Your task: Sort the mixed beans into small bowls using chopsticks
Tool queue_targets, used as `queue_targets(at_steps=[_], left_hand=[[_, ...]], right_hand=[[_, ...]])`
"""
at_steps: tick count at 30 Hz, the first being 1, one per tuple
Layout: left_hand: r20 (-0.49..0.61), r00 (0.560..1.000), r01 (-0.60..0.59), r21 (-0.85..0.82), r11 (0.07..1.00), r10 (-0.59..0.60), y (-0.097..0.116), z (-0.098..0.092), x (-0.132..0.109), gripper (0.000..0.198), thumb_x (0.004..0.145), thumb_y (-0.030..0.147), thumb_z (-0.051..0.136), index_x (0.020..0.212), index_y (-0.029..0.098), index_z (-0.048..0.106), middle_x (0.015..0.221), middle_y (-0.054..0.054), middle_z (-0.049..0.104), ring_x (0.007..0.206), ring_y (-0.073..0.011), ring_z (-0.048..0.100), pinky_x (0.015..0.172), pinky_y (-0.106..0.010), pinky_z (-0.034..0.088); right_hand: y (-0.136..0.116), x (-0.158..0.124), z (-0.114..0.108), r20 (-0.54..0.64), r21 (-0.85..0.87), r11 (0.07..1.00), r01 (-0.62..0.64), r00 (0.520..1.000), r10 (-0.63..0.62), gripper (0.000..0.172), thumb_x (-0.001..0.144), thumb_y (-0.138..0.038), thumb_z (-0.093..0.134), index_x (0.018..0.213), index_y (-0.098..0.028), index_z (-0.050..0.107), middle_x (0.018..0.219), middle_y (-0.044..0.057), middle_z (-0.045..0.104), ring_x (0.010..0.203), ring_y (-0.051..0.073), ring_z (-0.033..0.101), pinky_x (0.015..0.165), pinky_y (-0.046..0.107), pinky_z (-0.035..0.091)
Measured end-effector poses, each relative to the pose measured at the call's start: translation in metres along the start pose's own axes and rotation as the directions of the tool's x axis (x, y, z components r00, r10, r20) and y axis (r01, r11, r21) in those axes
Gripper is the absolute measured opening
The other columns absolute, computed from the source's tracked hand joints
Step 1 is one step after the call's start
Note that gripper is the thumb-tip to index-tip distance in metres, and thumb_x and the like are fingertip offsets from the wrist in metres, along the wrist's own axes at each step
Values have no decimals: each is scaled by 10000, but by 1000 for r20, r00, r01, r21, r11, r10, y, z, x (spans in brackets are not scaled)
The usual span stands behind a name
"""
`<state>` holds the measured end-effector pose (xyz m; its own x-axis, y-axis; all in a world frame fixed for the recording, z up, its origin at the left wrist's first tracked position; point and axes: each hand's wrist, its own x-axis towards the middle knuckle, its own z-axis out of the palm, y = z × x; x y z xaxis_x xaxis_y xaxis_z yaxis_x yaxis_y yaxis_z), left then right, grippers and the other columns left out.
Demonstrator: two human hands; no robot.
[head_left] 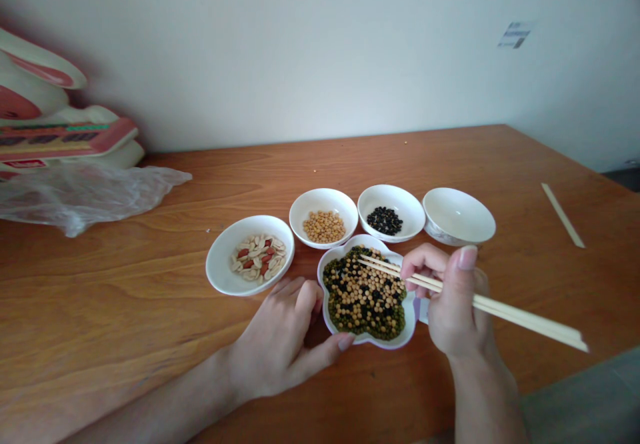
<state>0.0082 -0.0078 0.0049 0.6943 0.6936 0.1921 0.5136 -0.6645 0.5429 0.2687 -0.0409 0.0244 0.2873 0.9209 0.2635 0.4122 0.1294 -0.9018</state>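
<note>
A white flower-shaped dish [326, 317] holds a mix of yellow soybeans, black beans and small green beans. My left hand [280, 334] grips its left side, thumb on the near rim and fingers curled at the edge. In my right hand [457, 297] is a pair of wooden chopsticks [520, 317], their tips close together among the beans near the dish's far side. I cannot tell if a bean is between the tips. Behind the dish stand a bowl of soybeans [324, 194] and a bowl of black beans [391, 194].
At the left is a bowl of peanuts [220, 271]; an empty white bowl [459, 214] stands at the right. A chopstick sleeve or stick [563, 215] lies far right. A clear plastic bag [95, 194] and a toy keyboard [70, 137] occupy the left back, by the wall [300, 51].
</note>
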Motion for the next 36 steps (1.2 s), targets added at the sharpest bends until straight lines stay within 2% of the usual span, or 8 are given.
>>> queue_targets(at_steps=[10, 18, 29, 36], left_hand=[[9, 1000, 0, -6, 1000, 0, -1, 0, -2, 329, 1045, 546, 590, 993, 234, 500, 890, -55, 676, 775, -248, 667, 664, -380, 540], [12, 1000, 10, -7, 1000, -10, -1, 0, -1, 326, 1038, 546, 598, 985, 240, 500, 889, -58, 673, 781, -249, 667, 663, -377, 542], [0, 1000, 8, -22, 1000, -8, 0, -1, 0, 331, 1025, 545, 621, 973, 235, 517, 868, -56, 673, 756, -242, 664, 631, -358, 531], [-4, 1000, 9, -7, 1000, -9, -1, -1, -1, 325, 1030, 547, 610, 978, 240, 516, 873, -50, 674, 773, -239, 667, 652, -363, 546]], right_hand=[[-5, 0, 2, -40, -8, 1000, 21, 999, -22, 858, 1084, -758, 168, 649, -214, 670, 543, 27, 575, 514, 143, 508, 484, 294, 367], [-4, 0, 1, -23, -9, 1000, 19, 1000, -19, 874, 1074, -772, 143, 651, -221, 673, 546, 31, 580, 509, 148, 512, 481, 300, 368], [-9, 1, 4, -91, -1, 1000, 26, 996, -26, 868, 1081, -762, 193, 614, -213, 677, 516, 34, 569, 494, 143, 504, 468, 293, 364], [-4, 0, 1, -49, -15, 1000, 5, 999, -6, 910, 1053, -801, 116, 637, -219, 678, 535, 38, 577, 501, 152, 508, 465, 304, 351]])
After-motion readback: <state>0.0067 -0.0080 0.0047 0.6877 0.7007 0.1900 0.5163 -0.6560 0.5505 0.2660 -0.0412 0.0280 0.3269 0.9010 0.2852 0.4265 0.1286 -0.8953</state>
